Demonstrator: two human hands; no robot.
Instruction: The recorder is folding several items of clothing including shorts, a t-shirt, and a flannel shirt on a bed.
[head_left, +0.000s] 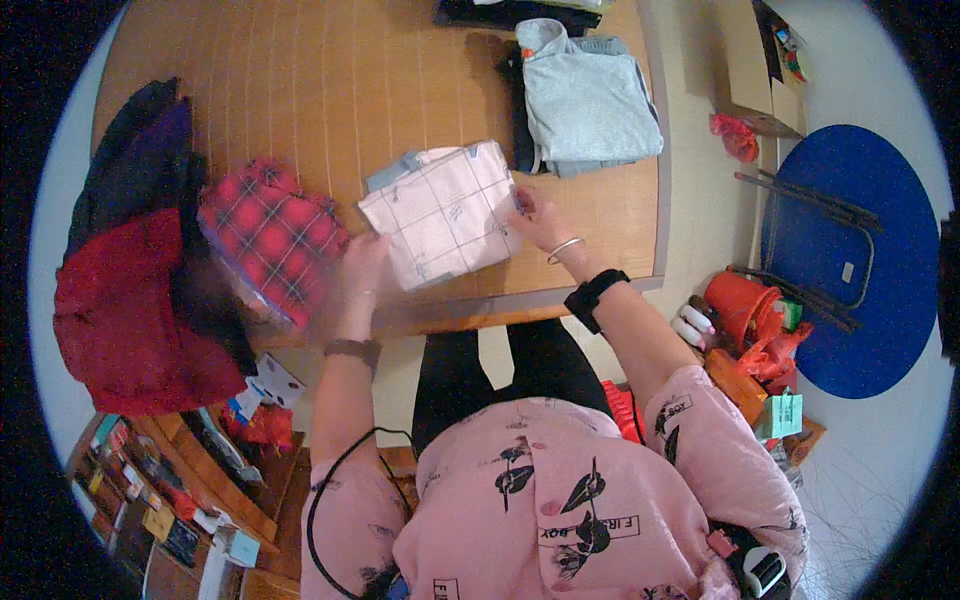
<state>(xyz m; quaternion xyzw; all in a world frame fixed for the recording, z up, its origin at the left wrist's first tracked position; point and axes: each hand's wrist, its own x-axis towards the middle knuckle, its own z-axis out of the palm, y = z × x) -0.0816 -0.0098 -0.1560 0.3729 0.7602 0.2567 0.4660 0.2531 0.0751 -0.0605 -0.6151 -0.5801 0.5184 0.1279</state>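
A folded pale pink cloth with a grid pattern (450, 214) lies on the wooden table, a grey-blue fabric corner showing under its far left side. My right hand (538, 219) has its fingers closed on the cloth's right edge. Blurred by motion, my left hand (364, 266) is at the cloth's left edge; its grip is unclear. Left of it lies a red-and-black plaid cloth (274, 232). Beyond my right hand sits a stack of folded clothes with a light grey garment on top (592, 101).
Dark clothes (127, 165) and a red garment (142, 322) are heaped along the table's left side. More folded clothing (517, 13) lies at the far edge. Right of the table are a folded blue round table (862, 262), a red bucket (739, 307) and a cardboard box (750, 75).
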